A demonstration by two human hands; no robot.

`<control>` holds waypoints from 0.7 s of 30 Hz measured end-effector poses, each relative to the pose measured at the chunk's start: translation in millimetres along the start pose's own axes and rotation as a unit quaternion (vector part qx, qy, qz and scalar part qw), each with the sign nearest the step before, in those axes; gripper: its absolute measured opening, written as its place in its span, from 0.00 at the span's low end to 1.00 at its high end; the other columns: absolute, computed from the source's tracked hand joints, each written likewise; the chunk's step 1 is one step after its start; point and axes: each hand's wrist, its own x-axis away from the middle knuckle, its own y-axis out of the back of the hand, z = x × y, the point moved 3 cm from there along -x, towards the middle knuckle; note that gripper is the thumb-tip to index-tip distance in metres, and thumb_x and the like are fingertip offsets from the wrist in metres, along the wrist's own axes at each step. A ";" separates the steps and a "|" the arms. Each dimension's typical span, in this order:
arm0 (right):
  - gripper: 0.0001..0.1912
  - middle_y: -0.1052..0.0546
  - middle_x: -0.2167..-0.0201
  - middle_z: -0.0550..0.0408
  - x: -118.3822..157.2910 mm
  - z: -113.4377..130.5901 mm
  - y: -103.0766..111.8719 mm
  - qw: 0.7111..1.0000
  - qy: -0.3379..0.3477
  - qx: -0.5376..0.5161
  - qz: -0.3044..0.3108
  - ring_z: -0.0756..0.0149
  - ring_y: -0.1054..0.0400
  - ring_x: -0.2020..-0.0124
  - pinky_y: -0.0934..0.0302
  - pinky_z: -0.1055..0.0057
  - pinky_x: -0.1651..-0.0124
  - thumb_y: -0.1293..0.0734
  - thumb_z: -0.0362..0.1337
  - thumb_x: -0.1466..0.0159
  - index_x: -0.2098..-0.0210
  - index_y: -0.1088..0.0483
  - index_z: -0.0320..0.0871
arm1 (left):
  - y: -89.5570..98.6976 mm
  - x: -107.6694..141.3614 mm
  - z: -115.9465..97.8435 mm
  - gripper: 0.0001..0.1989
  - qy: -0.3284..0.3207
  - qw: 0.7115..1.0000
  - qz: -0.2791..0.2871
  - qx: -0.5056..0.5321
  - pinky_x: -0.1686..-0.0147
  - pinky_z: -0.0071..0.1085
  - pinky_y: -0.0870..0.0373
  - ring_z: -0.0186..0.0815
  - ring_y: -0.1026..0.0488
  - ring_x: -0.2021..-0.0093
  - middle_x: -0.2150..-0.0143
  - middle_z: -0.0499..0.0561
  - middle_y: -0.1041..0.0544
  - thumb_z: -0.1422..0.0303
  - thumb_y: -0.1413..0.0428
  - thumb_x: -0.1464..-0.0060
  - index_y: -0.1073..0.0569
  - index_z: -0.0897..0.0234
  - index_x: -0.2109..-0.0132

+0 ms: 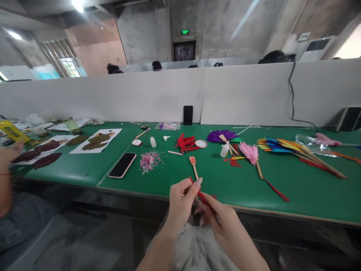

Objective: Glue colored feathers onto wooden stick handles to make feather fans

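Observation:
My left hand (180, 199) pinches a narrow red piece, which looks like a feather (201, 196), between thumb and fingers. The fingers of my right hand (222, 216) are closed on its lower end, close beside the left, over the table's front edge. Just beyond my left fingertips, a wooden stick (194, 169) with an orange-pink tip points away from me; I cannot tell whether my hand touches its near end. Farther back sit a bunch of red feathers (184, 143), a small round white dish (201, 143) and a short pale stick (175, 153).
Left of my hands lie a phone (122, 165) and a heap of coloured beads (150, 162). Small bottles (152, 142), a pink feather fan (249, 152) and multicoloured feathers (282, 146) are on the green table (169, 180). A co-worker's hand (12, 152) is at far left.

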 end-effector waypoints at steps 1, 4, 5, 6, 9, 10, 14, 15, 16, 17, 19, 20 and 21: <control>0.19 0.23 0.68 0.52 3.4 2.0 0.2 1.000 0.008 0.002 0.004 0.63 0.29 0.69 0.36 0.70 0.65 0.43 0.31 0.37 0.49 0.31 0.47 | 0.1 4.5 -1.7 0.26 -0.020 1.000 -0.012 -0.015 0.85 0.24 0.55 0.24 0.54 0.84 0.86 0.40 0.52 0.54 0.47 0.48 0.49 0.63 0.82; 0.22 0.24 0.56 0.48 14.6 11.0 1.9 0.999 0.038 0.007 0.028 0.58 0.29 0.58 0.36 0.64 0.56 0.43 0.28 0.39 0.46 0.34 0.46 | 1.4 20.0 -7.3 0.27 -0.090 0.992 -0.064 -0.055 0.82 0.25 0.54 0.25 0.53 0.81 0.84 0.42 0.52 0.55 0.48 0.47 0.51 0.64 0.83; 0.22 0.24 0.54 0.48 18.5 14.7 2.6 0.998 0.046 0.010 0.038 0.57 0.29 0.56 0.37 0.63 0.55 0.43 0.28 0.39 0.46 0.34 0.46 | 1.7 25.4 -9.6 0.27 -0.111 0.988 -0.078 -0.069 0.81 0.26 0.54 0.25 0.53 0.81 0.84 0.42 0.52 0.55 0.48 0.46 0.51 0.64 0.83; 0.22 0.25 0.54 0.47 22.3 18.3 3.3 0.998 0.051 0.014 0.045 0.57 0.29 0.55 0.37 0.63 0.55 0.43 0.28 0.38 0.46 0.34 0.46 | 1.7 30.6 -12.1 0.27 -0.130 0.984 -0.086 -0.085 0.81 0.26 0.54 0.25 0.53 0.81 0.83 0.42 0.53 0.56 0.49 0.46 0.51 0.64 0.83; 0.19 0.24 0.55 0.46 31.4 26.6 4.5 0.997 0.050 0.025 0.045 0.55 0.29 0.56 0.36 0.63 0.56 0.44 0.30 0.36 0.49 0.32 0.45 | 0.6 43.8 -20.8 0.26 -0.176 0.971 -0.087 -0.139 0.80 0.27 0.54 0.26 0.53 0.81 0.83 0.42 0.54 0.61 0.50 0.44 0.53 0.65 0.82; 0.18 0.23 0.55 0.46 33.6 27.8 4.3 0.998 0.047 0.030 0.042 0.55 0.28 0.57 0.36 0.63 0.57 0.44 0.30 0.36 0.50 0.31 0.45 | 0.3 47.1 -23.4 0.25 -0.191 0.965 -0.089 -0.155 0.80 0.27 0.54 0.26 0.53 0.81 0.83 0.42 0.54 0.63 0.50 0.43 0.53 0.65 0.82; 0.17 0.22 0.58 0.45 38.8 26.0 0.9 0.998 0.041 0.048 0.024 0.56 0.27 0.60 0.37 0.64 0.58 0.45 0.30 0.36 0.53 0.29 0.44 | -0.6 55.3 -28.7 0.23 -0.263 0.935 -0.107 -0.210 0.80 0.27 0.55 0.25 0.53 0.82 0.83 0.41 0.53 0.70 0.50 0.44 0.53 0.65 0.82; 0.17 0.22 0.58 0.45 39.6 25.0 -0.3 0.998 0.041 0.050 0.024 0.56 0.27 0.61 0.37 0.65 0.59 0.45 0.31 0.36 0.54 0.29 0.43 | -0.7 56.2 -28.8 0.22 -0.286 0.925 -0.113 -0.225 0.81 0.27 0.55 0.25 0.53 0.82 0.83 0.41 0.53 0.72 0.50 0.44 0.52 0.65 0.82; 0.16 0.22 0.60 0.45 40.3 24.1 -1.4 0.998 0.040 0.053 0.025 0.57 0.27 0.63 0.37 0.66 0.61 0.45 0.31 0.36 0.55 0.29 0.43 | -1.0 56.7 -28.5 0.22 -0.309 0.913 -0.115 -0.241 0.81 0.27 0.55 0.25 0.53 0.83 0.83 0.41 0.52 0.73 0.50 0.45 0.52 0.65 0.82; 0.16 0.22 0.62 0.45 40.9 23.5 -2.2 0.997 0.040 0.055 0.026 0.58 0.27 0.65 0.37 0.67 0.63 0.45 0.32 0.36 0.56 0.29 0.43 | -1.2 56.8 -27.8 0.21 -0.332 0.900 -0.117 -0.258 0.81 0.26 0.55 0.25 0.53 0.83 0.83 0.41 0.52 0.75 0.50 0.45 0.51 0.65 0.81; 0.15 0.22 0.69 0.47 41.8 23.2 -3.1 0.997 0.045 0.059 0.027 0.60 0.28 0.70 0.38 0.69 0.67 0.46 0.33 0.36 0.60 0.29 0.42 | -1.5 56.5 -25.9 0.21 -0.374 0.873 -0.118 -0.291 0.82 0.26 0.55 0.24 0.52 0.83 0.83 0.41 0.52 0.77 0.50 0.45 0.51 0.64 0.81; 0.15 0.23 0.72 0.48 42.0 23.3 -3.1 0.997 0.048 0.061 0.025 0.61 0.30 0.73 0.39 0.70 0.68 0.47 0.33 0.36 0.62 0.29 0.42 | -1.7 56.1 -24.8 0.21 -0.391 0.861 -0.117 -0.305 0.82 0.26 0.54 0.24 0.52 0.84 0.83 0.40 0.51 0.77 0.51 0.45 0.51 0.64 0.81; 0.15 0.24 0.74 0.49 42.1 23.4 -2.9 0.996 0.051 0.063 0.023 0.62 0.31 0.74 0.40 0.70 0.70 0.47 0.33 0.36 0.64 0.29 0.42 | -1.9 55.7 -23.6 0.20 -0.406 0.850 -0.116 -0.316 0.82 0.26 0.54 0.24 0.52 0.84 0.84 0.40 0.51 0.78 0.51 0.45 0.50 0.64 0.81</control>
